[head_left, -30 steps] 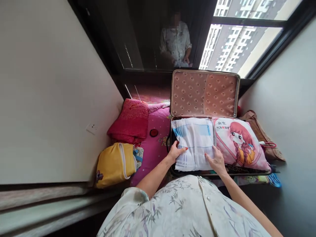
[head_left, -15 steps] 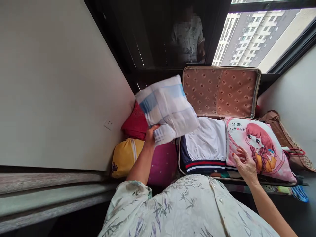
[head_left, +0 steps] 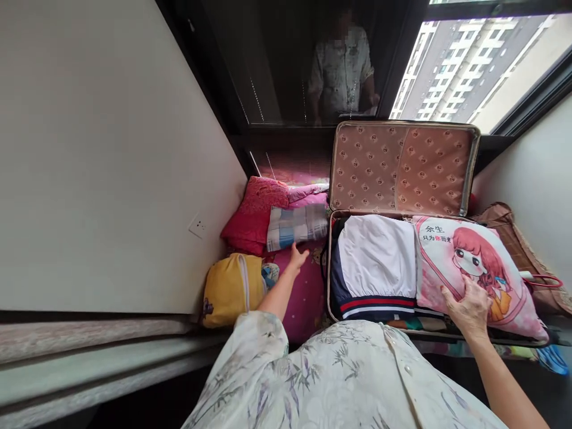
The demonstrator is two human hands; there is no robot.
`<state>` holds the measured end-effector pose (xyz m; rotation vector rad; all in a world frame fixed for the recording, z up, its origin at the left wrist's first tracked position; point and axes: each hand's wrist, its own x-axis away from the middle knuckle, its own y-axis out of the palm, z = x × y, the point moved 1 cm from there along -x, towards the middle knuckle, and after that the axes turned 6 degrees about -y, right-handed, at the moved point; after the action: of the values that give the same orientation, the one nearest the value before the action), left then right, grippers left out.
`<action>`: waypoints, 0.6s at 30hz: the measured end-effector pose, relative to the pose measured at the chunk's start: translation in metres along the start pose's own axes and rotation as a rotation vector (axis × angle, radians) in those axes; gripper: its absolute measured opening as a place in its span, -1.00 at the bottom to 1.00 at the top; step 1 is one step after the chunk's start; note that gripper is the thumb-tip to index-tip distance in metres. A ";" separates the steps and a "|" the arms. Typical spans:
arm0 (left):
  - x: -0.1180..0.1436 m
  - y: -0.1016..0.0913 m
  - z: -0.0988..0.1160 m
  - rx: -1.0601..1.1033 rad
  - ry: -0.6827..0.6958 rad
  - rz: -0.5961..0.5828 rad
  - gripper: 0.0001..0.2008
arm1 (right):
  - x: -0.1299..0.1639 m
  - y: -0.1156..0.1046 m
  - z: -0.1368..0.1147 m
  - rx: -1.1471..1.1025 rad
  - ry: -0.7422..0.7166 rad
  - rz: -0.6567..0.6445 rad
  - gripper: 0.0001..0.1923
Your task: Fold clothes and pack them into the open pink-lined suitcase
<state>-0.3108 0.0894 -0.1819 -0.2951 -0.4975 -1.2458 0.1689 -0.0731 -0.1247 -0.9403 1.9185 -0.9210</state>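
Note:
My left hand [head_left: 298,258] has its fingers apart just in front of a folded checked cloth [head_left: 295,226] in white, grey and blue. That cloth lies on the purple dotted bedding [head_left: 301,292], against a red pillow [head_left: 259,208]. On the right, my right hand [head_left: 469,302] presses into a pink cushion [head_left: 504,280] printed with a cartoon girl, its fingers bent into the cover. The cushion sits in the right half of an open suitcase [head_left: 329,280]. Beside it lies a white garment [head_left: 378,256] with a navy, red and white striped band.
The suitcase lid [head_left: 402,167] leans upright against the dark window. A yellow bundle [head_left: 230,291] lies left of my left arm. A brown bag [head_left: 504,232] and a red looped cord [head_left: 545,280] are by the right wall. Rolled fabric [head_left: 111,339] lines the lower left.
The checked cloth has gone from my raised left hand down onto the bedding beside the red pillow, and that hand has let go. My right hand has come down onto the cushion.

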 end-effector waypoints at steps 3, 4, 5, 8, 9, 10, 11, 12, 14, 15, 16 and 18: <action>0.009 0.011 -0.032 -0.058 -0.073 0.018 -0.63 | 0.013 0.002 0.000 0.176 -0.006 -0.058 -0.01; 0.013 0.013 -0.037 -0.065 -0.078 0.016 -0.69 | 0.018 0.003 0.000 0.212 -0.015 -0.096 0.01; 0.017 0.016 -0.039 -0.068 -0.076 0.009 -0.74 | 0.021 0.005 0.001 0.239 -0.034 -0.132 0.00; 0.030 0.021 -0.033 -0.054 -0.044 -0.031 -0.78 | 0.013 0.007 0.009 0.276 -0.079 -0.178 -0.18; 0.036 0.022 -0.029 -0.042 -0.026 -0.061 -0.77 | 0.004 0.006 0.012 0.271 -0.079 -0.180 -0.25; 0.042 0.023 -0.023 -0.027 -0.006 -0.103 -0.74 | -0.007 0.003 0.013 0.257 -0.069 -0.172 -0.31; 0.049 0.025 -0.017 -0.009 0.013 -0.154 -0.70 | -0.020 -0.003 0.013 0.236 -0.055 -0.152 -0.35; 0.056 0.028 -0.011 0.011 0.030 -0.213 -0.65 | -0.033 -0.011 0.010 0.213 -0.041 -0.114 -0.39; 0.075 0.035 0.003 0.061 0.034 -0.343 -0.52 | -0.056 -0.035 -0.008 0.168 -0.044 0.014 -0.46; 0.086 0.040 0.010 0.095 0.012 -0.412 -0.46 | -0.063 -0.049 -0.024 0.143 -0.078 0.091 -0.50; 0.098 0.046 0.016 0.138 -0.024 -0.486 -0.40 | -0.065 -0.063 -0.043 0.112 -0.139 0.157 -0.53; 0.124 0.059 0.026 0.250 -0.119 -0.646 -0.27 | -0.057 -0.085 -0.090 0.016 -0.332 0.202 -0.60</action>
<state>-0.2309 0.0172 -0.0925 0.0136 -0.8864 -1.7739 0.1378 -0.0411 0.0041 -0.8156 1.6823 -0.6183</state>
